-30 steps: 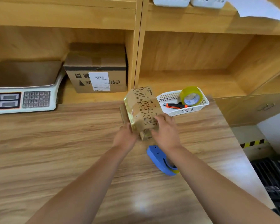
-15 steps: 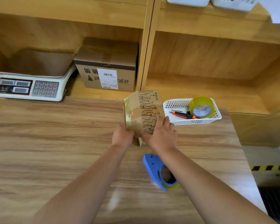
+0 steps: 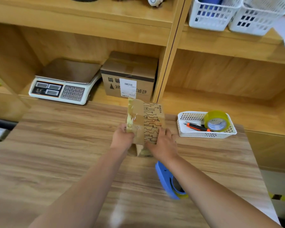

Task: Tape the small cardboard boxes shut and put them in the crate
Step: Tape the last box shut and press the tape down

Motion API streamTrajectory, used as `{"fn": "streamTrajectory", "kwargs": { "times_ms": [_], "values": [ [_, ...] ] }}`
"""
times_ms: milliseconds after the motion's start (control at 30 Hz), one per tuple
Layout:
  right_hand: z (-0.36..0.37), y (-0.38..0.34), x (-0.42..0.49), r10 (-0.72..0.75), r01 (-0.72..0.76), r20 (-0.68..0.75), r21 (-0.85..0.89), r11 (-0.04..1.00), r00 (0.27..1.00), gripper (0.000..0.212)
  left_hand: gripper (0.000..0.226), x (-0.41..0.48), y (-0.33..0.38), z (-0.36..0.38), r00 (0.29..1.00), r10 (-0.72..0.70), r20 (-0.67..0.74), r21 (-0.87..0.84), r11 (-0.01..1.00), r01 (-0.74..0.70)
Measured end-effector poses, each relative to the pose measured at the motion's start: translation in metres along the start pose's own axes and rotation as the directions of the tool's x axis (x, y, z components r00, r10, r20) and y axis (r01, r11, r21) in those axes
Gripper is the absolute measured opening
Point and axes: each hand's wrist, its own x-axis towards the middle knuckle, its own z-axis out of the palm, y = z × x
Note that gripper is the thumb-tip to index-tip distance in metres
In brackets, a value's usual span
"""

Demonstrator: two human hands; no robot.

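The small cardboard box (image 3: pixel 148 122) is brown with black circuit-like lines. The tape dispenser (image 3: pixel 163 176) is blue, the basket (image 3: pixel 204 135) white, the tape roll (image 3: pixel 215 115) yellowish, the utility knife (image 3: pixel 197 128) orange and black.

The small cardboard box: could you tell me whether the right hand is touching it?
Touching: the head view shows the right hand against the printed face of the small cardboard box.
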Motion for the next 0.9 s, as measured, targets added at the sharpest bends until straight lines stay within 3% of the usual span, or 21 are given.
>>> {"fn": "streamTrajectory", "kwargs": {
  "times_ms": [233, 467, 600, 700, 767, 900],
  "values": [
    [0.02, -0.05, -0.015, -0.07, 0.07, -0.007, 0.021, 0.997, 0.998, 0.074, 0.031, -0.012, 0.029, -0.076, 0.988, 0.115, 0.099, 0.163, 0.978, -0.13],
    [0.018, -0.081, -0.024, -0.307, 0.29, -0.203, -0.11, 0.951, 0.93, 0.083, 0.026, -0.015, 0.028, -0.135, 0.968, 0.135, 0.211, 0.348, 0.915, -0.204],
    [0.02, -0.095, -0.033, -0.471, 0.415, -0.146, -0.299, 0.859, 0.87, 0.078, 0.025, -0.021, 0.013, -0.155, 0.941, 0.095, 0.324, 0.46, 0.854, -0.244],
    [0.029, -0.1, -0.037, -0.545, 0.483, -0.059, -0.393, 0.783, 0.836, 0.06, 0.024, -0.025, 0.003, -0.164, 0.924, 0.097, 0.369, 0.523, 0.801, -0.293],
    [0.035, -0.101, -0.041, -0.563, 0.515, -0.015, -0.383, 0.767, 0.827, 0.042, 0.026, -0.028, -0.005, -0.168, 0.922, 0.105, 0.373, 0.615, 0.716, -0.331],
    [0.05, -0.102, -0.055, -0.57, 0.55, 0.062, -0.363, 0.752, 0.82, 0.026, 0.021, -0.033, -0.026, -0.176, 0.931, 0.119, 0.344, 0.835, 0.414, -0.362]
  ]
}}
